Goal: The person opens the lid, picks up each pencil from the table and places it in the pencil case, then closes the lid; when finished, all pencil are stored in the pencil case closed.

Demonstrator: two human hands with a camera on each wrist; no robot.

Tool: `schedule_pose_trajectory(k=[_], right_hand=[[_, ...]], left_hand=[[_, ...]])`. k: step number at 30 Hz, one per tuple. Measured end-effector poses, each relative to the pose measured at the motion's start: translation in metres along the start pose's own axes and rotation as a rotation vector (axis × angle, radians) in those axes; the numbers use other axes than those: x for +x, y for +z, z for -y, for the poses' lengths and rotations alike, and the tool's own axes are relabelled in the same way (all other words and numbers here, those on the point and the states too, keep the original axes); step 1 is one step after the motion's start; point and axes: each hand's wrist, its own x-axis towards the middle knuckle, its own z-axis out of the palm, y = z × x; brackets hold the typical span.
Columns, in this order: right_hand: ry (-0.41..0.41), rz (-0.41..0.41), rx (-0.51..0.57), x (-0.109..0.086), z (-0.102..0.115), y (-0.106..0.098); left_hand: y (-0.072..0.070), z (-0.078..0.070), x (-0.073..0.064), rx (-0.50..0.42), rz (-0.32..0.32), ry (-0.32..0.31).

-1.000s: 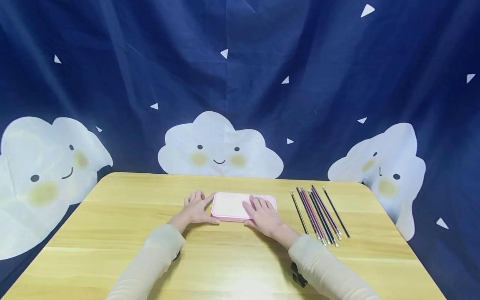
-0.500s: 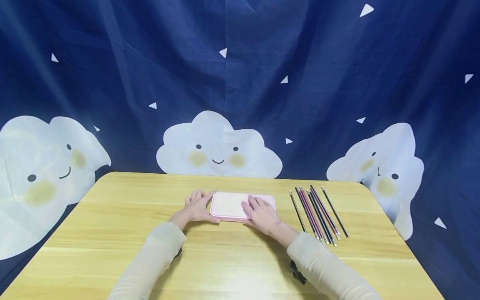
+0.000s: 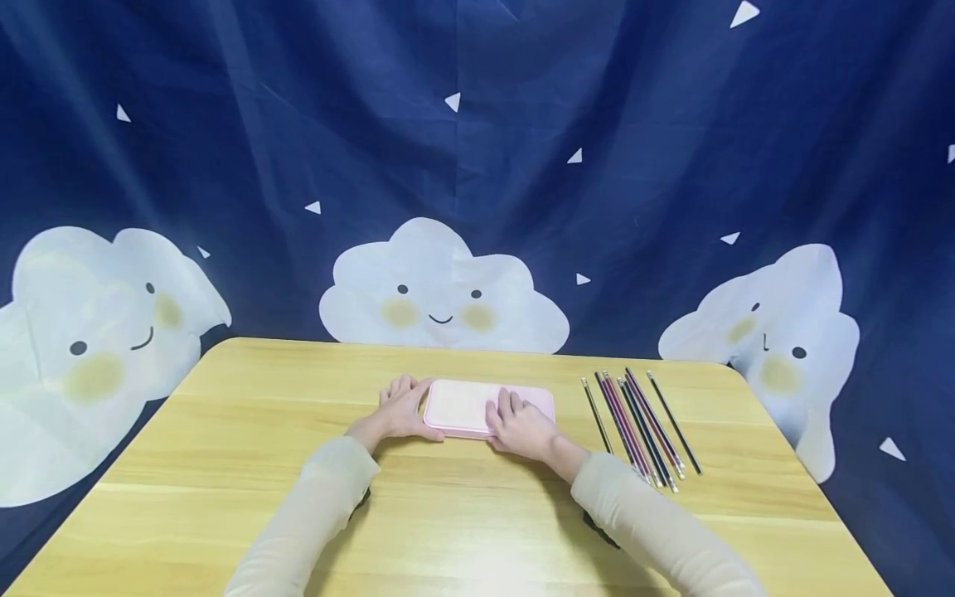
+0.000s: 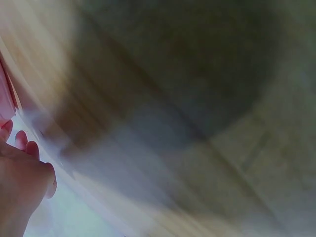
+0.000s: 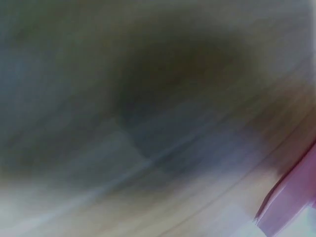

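Note:
In the head view a flat pink pencil case (image 3: pixel 458 404) with rounded corners lies on the table, its pale lid upward. My left hand (image 3: pixel 406 412) holds its left end, thumb at the near corner and index finger at the far corner, the other fingers bent behind. Over the right half lies my right hand (image 3: pixel 522 427), fingers bent on the lid and thumb by the front edge. The left wrist view catches part of my hand and a pink corner of the case (image 4: pixel 6 101). Only a pink edge of the case (image 5: pixel 291 197) appears in the right wrist view.
To the right of the case lie several dark and reddish pencils (image 3: pixel 647 435) side by side, with white-tipped ends. The wooden table (image 3: pixel 462 497) has rounded far corners. Behind it hangs a dark blue curtain (image 3: pixel 507 75) with cloud faces.
My right hand's fingers have bent more on the lid. The left hand keeps its place at the case's left end. The head view has shifted slightly; the pencils lie as before.

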Motion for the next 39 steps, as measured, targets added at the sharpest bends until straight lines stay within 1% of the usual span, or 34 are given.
schedule_pose_trajectory(k=[6, 9, 15, 18, 21, 25, 29, 34, 39], right_hand=[[-0.069, -0.050, -0.044, -0.003, -0.004, 0.006], [-0.092, -0.096, -0.055, -0.003, -0.004, 0.009], [-0.129, -0.184, -0.087, 0.002, -0.005, 0.010], [-0.153, -0.216, -0.077, 0.004, -0.009, 0.008], [-0.160, -0.251, -0.025, 0.005, -0.014, 0.008], [-0.150, -0.289, 0.049, 0.006, -0.021, 0.009], [-0.148, -0.316, 0.077, 0.006, -0.024, 0.010], [-0.171, -0.346, 0.090, 0.005, -0.022, 0.012], [-0.187, -0.356, 0.066, 0.005, -0.024, 0.012]], left_hand=[[-0.001, -0.003, 0.001, -0.020, -0.006, 0.054], [-0.001, -0.003, 0.000, -0.015, -0.007, 0.071], [-0.003, -0.003, -0.001, -0.026, -0.037, 0.075], [-0.003, -0.003, -0.001, -0.036, -0.032, 0.061], [-0.005, -0.003, 0.000, -0.041, -0.005, 0.029], [-0.008, -0.004, 0.003, -0.062, 0.039, -0.015], [-0.009, -0.005, 0.005, -0.088, 0.065, -0.037], [-0.006, -0.005, 0.002, -0.108, 0.090, -0.046], [-0.004, -0.008, 0.003, -0.101, 0.055, -0.014]])
